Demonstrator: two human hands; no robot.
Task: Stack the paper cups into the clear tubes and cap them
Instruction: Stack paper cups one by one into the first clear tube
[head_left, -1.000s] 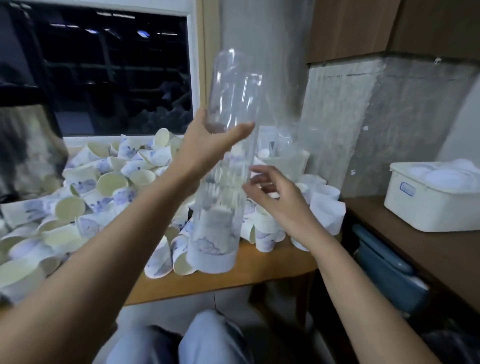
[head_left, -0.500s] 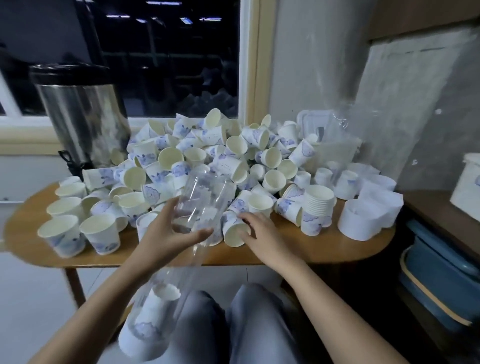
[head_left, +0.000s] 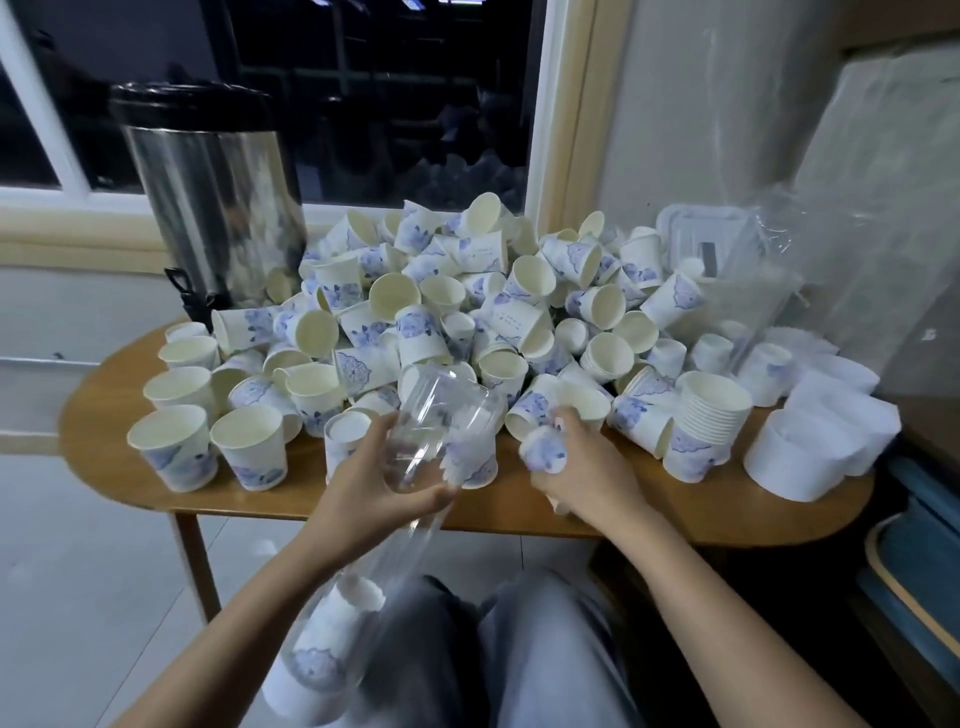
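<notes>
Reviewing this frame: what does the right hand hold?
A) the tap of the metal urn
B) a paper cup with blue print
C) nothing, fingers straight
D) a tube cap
B: the right hand has its fingers curled round a blue-printed paper cup, while the left hand holds the tilted clear tube.

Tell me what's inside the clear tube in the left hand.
A stack of paper cups sits at the lower end of the clear tube; its upper part, gripped by the left hand, looks empty. How many cups are nested cannot be told: they hide each other.
</notes>
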